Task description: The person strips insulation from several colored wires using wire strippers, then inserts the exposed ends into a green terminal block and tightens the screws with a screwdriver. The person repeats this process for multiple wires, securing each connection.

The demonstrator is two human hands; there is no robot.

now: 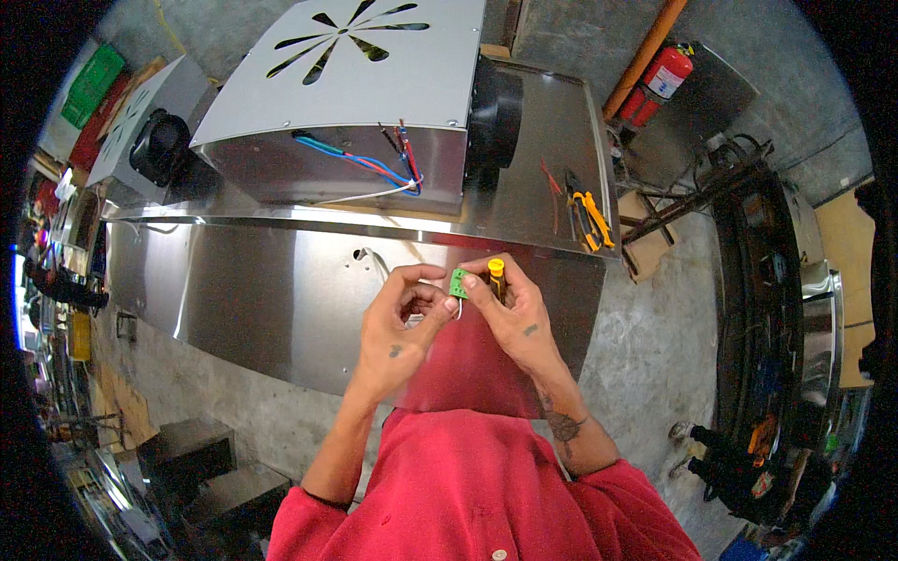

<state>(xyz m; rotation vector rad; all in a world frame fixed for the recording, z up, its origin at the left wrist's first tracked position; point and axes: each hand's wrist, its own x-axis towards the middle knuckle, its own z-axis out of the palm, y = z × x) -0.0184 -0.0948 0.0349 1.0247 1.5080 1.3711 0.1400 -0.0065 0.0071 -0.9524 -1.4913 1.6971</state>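
Note:
A small green screw terminal connector (pixel 459 284) is held up in front of me between both hands. My right hand (pixel 514 320) is closed, its thumb pressed on the connector's right side. The same hand also keeps a yellow-topped screwdriver (pixel 497 269) standing between its fingers. My left hand (pixel 393 327) is closed in a pinch at the connector's lower left, where a short piece of white wire (pixel 459 309) shows under the thumb tip. How the wire meets the connector is hidden by the fingers.
Beyond my hands, a grey metal box (pixel 327 168) with bundled coloured wires (pixel 402 176) and a black round duct (pixel 496 112) sits on the steel bench (pixel 524 210). Yellow-handled pliers (pixel 597 220) lie at its right. A red fire extinguisher (pixel 659 84) stands further off.

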